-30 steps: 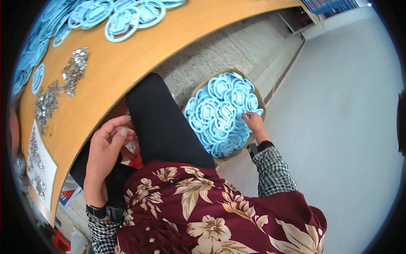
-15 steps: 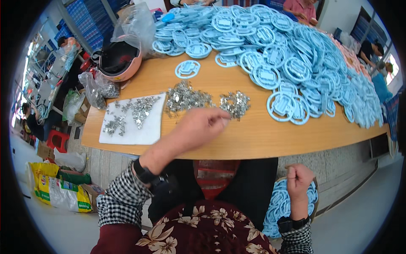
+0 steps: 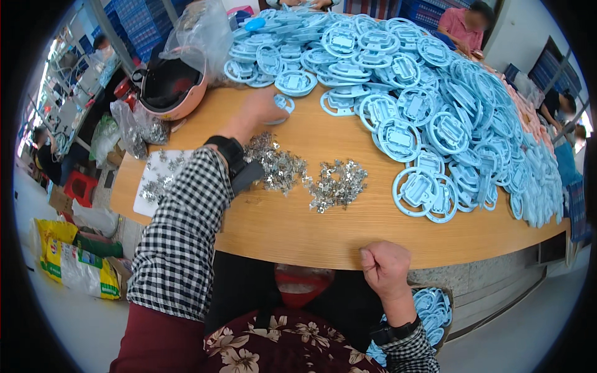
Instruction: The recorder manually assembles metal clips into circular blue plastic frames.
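Note:
My left hand (image 3: 260, 109) reaches across the table and covers the left part of a lone round light-blue plastic piece (image 3: 285, 104). Its fingertips are blurred and partly hidden, so whether they grip the piece is unclear. By the table's front edge, my right hand (image 3: 387, 268) is curled into a fist, thumb against the fingers; whatever it may contain is hidden. Two heaps of small shiny metal pieces, a left one (image 3: 280, 168) and a right one (image 3: 339, 184), lie between my hands. A big pile of similar blue plastic pieces (image 3: 399, 140) covers the far and right side.
A white pad (image 3: 144, 198) with more metal bits lies partly under my left sleeve. A pink-rimmed black bowl-like container (image 3: 168, 93) and clear plastic bags (image 3: 198, 37) stand at the far left. Below the right edge is a container of blue pieces (image 3: 429, 311). Other people sit beyond.
My left hand has gone from the right metal heap, forward and left to the lone blue piece. My right fist has risen from beside my lap to the table's front edge. The view has shifted slightly.

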`<move>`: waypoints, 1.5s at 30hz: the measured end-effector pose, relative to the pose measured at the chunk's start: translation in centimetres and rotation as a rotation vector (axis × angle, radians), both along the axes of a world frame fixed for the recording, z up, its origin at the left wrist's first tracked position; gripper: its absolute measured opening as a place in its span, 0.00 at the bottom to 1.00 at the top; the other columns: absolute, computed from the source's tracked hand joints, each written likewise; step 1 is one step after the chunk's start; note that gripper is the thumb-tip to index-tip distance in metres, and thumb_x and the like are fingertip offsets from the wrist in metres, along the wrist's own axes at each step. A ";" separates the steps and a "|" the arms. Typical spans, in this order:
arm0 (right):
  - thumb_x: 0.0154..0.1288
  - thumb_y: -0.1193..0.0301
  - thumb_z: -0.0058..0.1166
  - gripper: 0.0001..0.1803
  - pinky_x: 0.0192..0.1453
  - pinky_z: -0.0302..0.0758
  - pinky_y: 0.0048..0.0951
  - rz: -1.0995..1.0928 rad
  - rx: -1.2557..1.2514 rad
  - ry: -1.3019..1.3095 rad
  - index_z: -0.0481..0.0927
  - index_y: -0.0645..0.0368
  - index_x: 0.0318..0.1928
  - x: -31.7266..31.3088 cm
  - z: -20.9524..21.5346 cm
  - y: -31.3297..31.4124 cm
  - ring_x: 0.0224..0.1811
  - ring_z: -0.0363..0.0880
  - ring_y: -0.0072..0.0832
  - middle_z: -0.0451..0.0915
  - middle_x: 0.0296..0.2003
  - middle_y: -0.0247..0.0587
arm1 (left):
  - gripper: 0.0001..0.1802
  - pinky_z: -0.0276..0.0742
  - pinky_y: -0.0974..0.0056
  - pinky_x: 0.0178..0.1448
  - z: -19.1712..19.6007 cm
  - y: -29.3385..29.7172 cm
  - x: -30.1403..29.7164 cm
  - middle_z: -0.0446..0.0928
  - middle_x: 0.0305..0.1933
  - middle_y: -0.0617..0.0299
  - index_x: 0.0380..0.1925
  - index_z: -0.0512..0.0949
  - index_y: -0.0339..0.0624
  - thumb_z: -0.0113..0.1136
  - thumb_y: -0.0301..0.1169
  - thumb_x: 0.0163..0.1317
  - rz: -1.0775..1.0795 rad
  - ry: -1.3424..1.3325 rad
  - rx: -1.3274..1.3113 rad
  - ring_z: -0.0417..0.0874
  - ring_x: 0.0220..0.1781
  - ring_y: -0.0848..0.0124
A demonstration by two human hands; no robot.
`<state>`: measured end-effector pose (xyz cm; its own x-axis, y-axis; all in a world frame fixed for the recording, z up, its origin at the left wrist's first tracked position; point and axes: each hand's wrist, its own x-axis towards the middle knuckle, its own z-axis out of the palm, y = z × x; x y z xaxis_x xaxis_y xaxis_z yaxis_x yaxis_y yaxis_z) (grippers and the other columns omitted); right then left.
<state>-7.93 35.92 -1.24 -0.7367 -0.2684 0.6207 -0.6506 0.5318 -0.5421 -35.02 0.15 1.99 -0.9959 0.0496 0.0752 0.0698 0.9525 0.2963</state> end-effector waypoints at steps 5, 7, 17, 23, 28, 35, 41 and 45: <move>0.58 0.72 0.66 0.09 0.24 0.69 0.37 0.002 0.029 -0.006 0.78 0.57 0.25 -0.2 -0.3 0.1 0.18 0.73 0.39 0.71 0.16 0.39 | 0.40 0.81 0.59 0.53 0.7 -0.4 -1.0 0.84 0.50 0.47 0.54 0.80 0.38 0.77 0.49 0.41 0.113 -0.177 0.150 0.86 0.50 0.59; 0.59 0.72 0.66 0.09 0.24 0.69 0.37 0.001 0.039 -0.002 0.78 0.57 0.25 -0.3 -0.3 0.2 0.18 0.73 0.39 0.71 0.16 0.39 | 0.40 0.81 0.58 0.54 1.3 0.3 -0.5 0.83 0.50 0.47 0.54 0.79 0.39 0.77 0.49 0.41 0.082 -0.151 0.165 0.85 0.51 0.58; 0.60 0.74 0.64 0.08 0.25 0.70 0.39 0.001 0.017 0.031 0.78 0.58 0.26 -0.2 -0.5 -0.2 0.20 0.74 0.42 0.72 0.18 0.41 | 0.41 0.80 0.57 0.56 4.3 0.0 2.5 0.78 0.58 0.43 0.59 0.76 0.42 0.77 0.45 0.43 0.086 0.239 0.273 0.83 0.52 0.53; 0.66 0.70 0.61 0.07 0.27 0.71 0.33 -0.011 -0.161 -0.152 0.80 0.61 0.35 0.3 -1.8 1.0 0.22 0.75 0.32 0.76 0.24 0.40 | 0.44 0.74 0.55 0.64 6.8 12.0 17.7 0.73 0.57 0.44 0.65 0.70 0.44 0.76 0.38 0.44 -0.368 0.231 0.511 0.76 0.61 0.51; 0.76 0.62 0.53 0.20 0.30 0.71 0.17 0.091 -0.812 -0.772 0.75 0.65 0.58 3.1 2.9 -0.4 0.27 0.72 0.14 0.79 0.36 0.28 | 0.45 0.72 0.54 0.66 3.5 16.1 26.7 0.68 0.60 0.45 0.65 0.68 0.39 0.77 0.38 0.45 -0.480 0.021 0.748 0.72 0.65 0.49; 0.79 0.62 0.50 0.17 0.27 0.67 0.13 0.135 -0.726 -1.017 0.79 0.63 0.56 4.2 1.7 0.4 0.25 0.70 0.10 0.77 0.33 0.26 | 0.29 0.78 0.66 0.59 0.2 14.8 29.3 0.77 0.56 0.58 0.65 0.69 0.35 0.64 0.39 0.69 -0.248 -0.468 1.374 0.78 0.56 0.72; 0.80 0.65 0.48 0.16 0.28 0.66 0.15 0.188 -0.583 -0.970 0.80 0.64 0.55 2.7 3.2 -3.5 0.25 0.68 0.10 0.77 0.31 0.26 | 0.18 0.80 0.69 0.52 1.5 10.6 30.0 0.81 0.47 0.64 0.59 0.75 0.37 0.54 0.35 0.75 -0.091 -0.494 1.266 0.81 0.48 0.79; 0.71 0.73 0.59 0.09 0.32 0.72 0.22 0.127 -0.279 -0.546 0.82 0.65 0.46 0.1 2.9 -7.5 0.27 0.73 0.16 0.77 0.27 0.32 | 0.16 0.80 0.70 0.49 1.4 7.6 30.5 0.82 0.45 0.65 0.57 0.77 0.38 0.51 0.31 0.75 -0.003 -0.464 1.349 0.81 0.44 0.80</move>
